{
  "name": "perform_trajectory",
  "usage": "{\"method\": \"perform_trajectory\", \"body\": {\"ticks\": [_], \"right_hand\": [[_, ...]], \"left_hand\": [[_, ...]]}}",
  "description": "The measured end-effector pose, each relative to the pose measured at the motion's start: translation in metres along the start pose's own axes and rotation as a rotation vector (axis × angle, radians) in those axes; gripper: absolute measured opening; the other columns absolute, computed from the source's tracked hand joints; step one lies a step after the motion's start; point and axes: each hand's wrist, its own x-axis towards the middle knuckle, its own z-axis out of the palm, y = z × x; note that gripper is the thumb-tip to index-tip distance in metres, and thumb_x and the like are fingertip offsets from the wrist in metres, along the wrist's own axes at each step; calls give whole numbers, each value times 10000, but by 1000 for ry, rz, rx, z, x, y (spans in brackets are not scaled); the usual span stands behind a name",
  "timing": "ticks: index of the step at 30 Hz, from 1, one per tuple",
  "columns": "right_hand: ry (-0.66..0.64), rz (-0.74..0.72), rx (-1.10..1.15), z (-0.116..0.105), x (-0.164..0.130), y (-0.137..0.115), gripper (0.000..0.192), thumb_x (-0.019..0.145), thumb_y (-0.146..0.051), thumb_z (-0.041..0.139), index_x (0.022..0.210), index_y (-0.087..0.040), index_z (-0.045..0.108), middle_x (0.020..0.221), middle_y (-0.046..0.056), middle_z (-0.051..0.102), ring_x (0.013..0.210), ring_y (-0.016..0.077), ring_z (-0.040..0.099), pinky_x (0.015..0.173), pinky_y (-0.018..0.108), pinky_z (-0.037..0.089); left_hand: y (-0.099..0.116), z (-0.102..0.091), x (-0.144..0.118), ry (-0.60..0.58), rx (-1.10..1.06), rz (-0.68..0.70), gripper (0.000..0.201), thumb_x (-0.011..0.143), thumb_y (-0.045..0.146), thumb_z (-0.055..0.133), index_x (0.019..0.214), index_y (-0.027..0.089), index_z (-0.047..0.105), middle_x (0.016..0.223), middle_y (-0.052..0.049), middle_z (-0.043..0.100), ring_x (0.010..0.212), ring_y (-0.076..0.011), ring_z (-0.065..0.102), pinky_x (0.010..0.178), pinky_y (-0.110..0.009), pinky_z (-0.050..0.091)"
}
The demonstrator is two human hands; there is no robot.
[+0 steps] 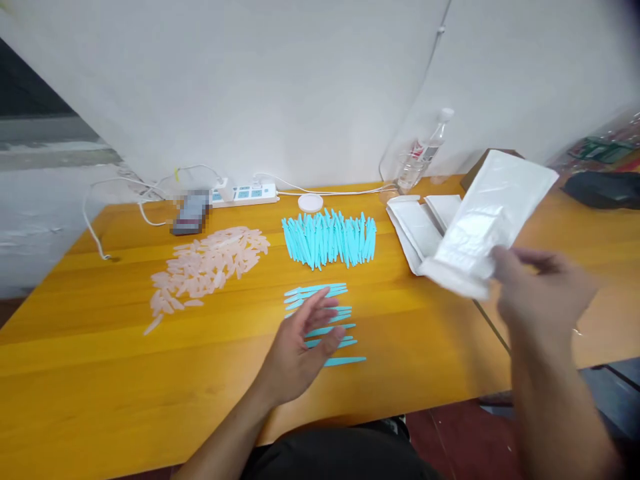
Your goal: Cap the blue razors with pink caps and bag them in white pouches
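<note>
My right hand pinches a white padded envelope near its lower right edge and holds it tilted above the table. Over the middle of the table is my left hand, its fingers apart and nothing in it. Beneath and beside that hand, several slim turquoise sticks with pointed ends lie in a column; the hand covers part of them. Beyond them a dense pile of the same turquoise sticks is spread in a band. Translucent pale pink slips are heaped to the left.
More white envelopes lie behind the held one. Along the wall stand a power strip with white cables, a round white lid, a plastic bottle and a cardboard box. A blurred dark device sits at the back left.
</note>
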Motion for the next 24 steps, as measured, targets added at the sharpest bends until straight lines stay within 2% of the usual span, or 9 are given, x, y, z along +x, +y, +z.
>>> {"method": "perform_trajectory", "body": {"ticks": [4,7,11,13,15,17,19,22,24], "right_hand": [[-293,349,259,-17,-121,-38,383,755,-480,779,870,-128,682,620,22,626,538,152,569,517,275,458],[-501,285,264,-36,-156,-34,402,821,-568,706,809,-178,605,600,13,610,529,177,591,508,299,484],[-497,-460,-28,-72,-145,-13,537,709,-581,813,1030,-188,637,947,130,678,905,327,666,820,499,543],[-669,-784,-77,-76,-139,-10,824,667,-569,841,1333,-188,540,1273,219,610,1213,455,554,1007,653,423],[-911,-991,-72,-64,-137,-14,984,705,-459,824,1524,-199,346,1418,226,532,1331,479,458,1092,712,303],[-1087,-1052,-15,-42,-135,-18,1013,767,-249,734,1598,-186,158,1356,206,584,1257,406,541,1068,641,386],[-1113,-986,67,-18,-129,-20,981,802,-132,627,1607,-185,70,1224,175,644,1072,328,628,901,502,526],[-1050,-942,89,7,-110,-19,908,826,-148,605,1593,-200,122,1201,170,632,1004,322,612,814,460,533],[-1033,-979,75,16,-97,-19,859,827,-177,627,1568,-205,194,1168,163,624,1000,333,590,829,480,514]], "left_hand": [[2,40,11,-129,-329,-262,811,867,436,743,1529,254,310,1380,-162,603,1064,-235,702,878,-381,593],[-2,46,14,-83,-310,-257,593,924,434,658,1430,223,433,1189,-119,696,874,-199,715,746,-339,598],[-3,32,10,-81,-35,-188,350,935,368,619,1250,218,594,1013,-46,731,815,-178,672,698,-281,544],[-1,30,10,-113,65,-166,306,915,344,635,1198,229,639,964,-21,733,811,-175,655,699,-267,520],[1,33,12,-136,122,-143,283,902,326,641,1172,244,664,954,-6,736,808,-169,647,702,-259,502],[1,34,19,-130,175,-144,292,894,329,647,1173,245,669,898,3,731,758,-158,633,672,-252,479],[-1,26,30,-116,226,-186,377,884,390,669,1226,231,646,782,17,696,656,-145,593,595,-242,441],[-4,-4,52,-91,344,-181,497,894,519,648,1294,225,631,737,19,653,596,-137,551,543,-239,402],[-6,-23,68,-39,591,-64,377,947,478,589,1235,259,695,851,-13,686,703,-154,602,624,-258,435]]}}
